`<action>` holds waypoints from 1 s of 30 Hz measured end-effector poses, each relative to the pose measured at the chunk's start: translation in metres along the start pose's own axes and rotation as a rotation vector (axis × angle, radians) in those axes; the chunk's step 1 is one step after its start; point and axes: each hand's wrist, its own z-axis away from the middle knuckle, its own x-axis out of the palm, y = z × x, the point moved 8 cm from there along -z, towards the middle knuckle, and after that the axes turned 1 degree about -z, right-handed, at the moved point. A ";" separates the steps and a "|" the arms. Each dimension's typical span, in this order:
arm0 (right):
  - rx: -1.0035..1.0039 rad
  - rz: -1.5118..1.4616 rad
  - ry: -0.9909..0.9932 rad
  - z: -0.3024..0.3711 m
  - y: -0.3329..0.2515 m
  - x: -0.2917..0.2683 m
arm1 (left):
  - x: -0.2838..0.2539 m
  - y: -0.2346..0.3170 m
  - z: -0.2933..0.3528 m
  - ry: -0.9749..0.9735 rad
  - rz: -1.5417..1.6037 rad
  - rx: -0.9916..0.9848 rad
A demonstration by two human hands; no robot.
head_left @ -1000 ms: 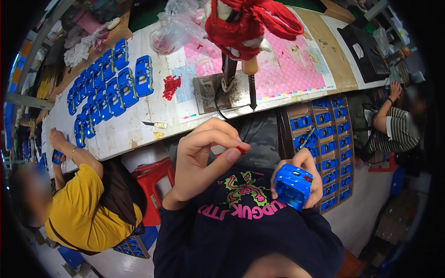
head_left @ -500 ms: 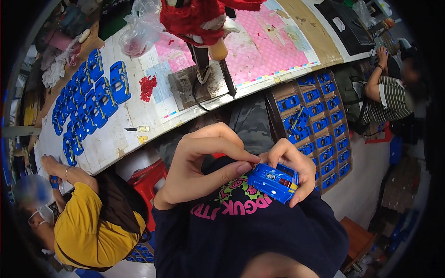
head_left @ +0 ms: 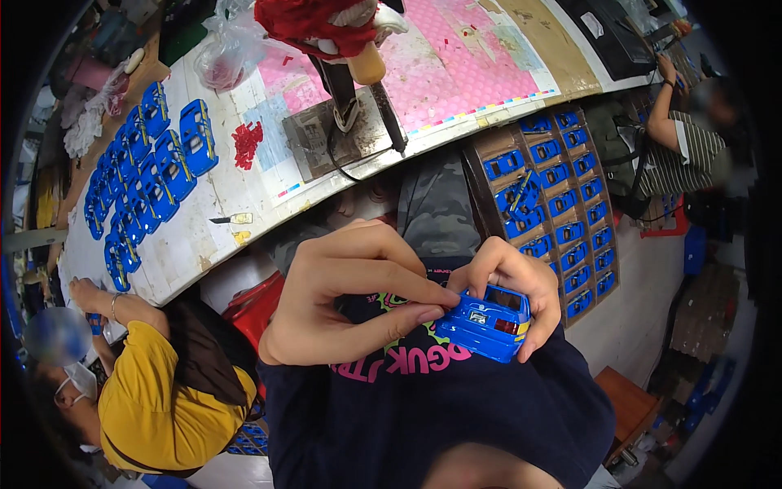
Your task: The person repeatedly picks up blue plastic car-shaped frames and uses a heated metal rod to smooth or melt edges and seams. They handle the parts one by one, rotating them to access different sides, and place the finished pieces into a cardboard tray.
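A blue toy car body [head_left: 481, 338] is held in front of my chest, its rear end turned up with a dark window, a red tail light and a yellow patch at one corner. My right hand [head_left: 525, 285] grips it by its right side, fingers curled over the top and thumb below. My left hand [head_left: 358, 297] has thumb and forefinger pinched together against the car's left rear corner. Whatever sits between those fingertips is hidden.
Rows of blue toy car bodies [head_left: 151, 167], a small knife [head_left: 232, 218] and a pile of small red pieces [head_left: 247, 145] lie on the white table. A red-wrapped stand [head_left: 326, 28] rises there. A partitioned box [head_left: 533, 171] holds more cars. A co-worker in yellow [head_left: 175, 391] sits left.
The car has been tilted so that its rear face shows more fully. My left fingertips have shifted slightly down and press closer to its corner.
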 end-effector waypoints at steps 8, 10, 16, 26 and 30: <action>-0.084 -0.142 -0.017 0.001 -0.001 0.002 | 0.004 0.003 -0.002 -0.014 -0.017 0.085; -0.078 -0.176 -0.013 0.003 0.000 0.002 | 0.006 0.001 -0.002 0.022 0.052 0.084; -0.066 -0.169 -0.029 0.003 0.000 0.002 | 0.010 -0.003 -0.007 -0.019 0.130 0.014; -0.031 -0.159 -0.009 0.005 0.008 0.001 | 0.015 -0.009 -0.012 -0.133 0.315 -0.055; -0.052 -0.137 -0.053 0.004 0.007 0.002 | 0.022 -0.020 -0.011 -0.201 0.408 -0.192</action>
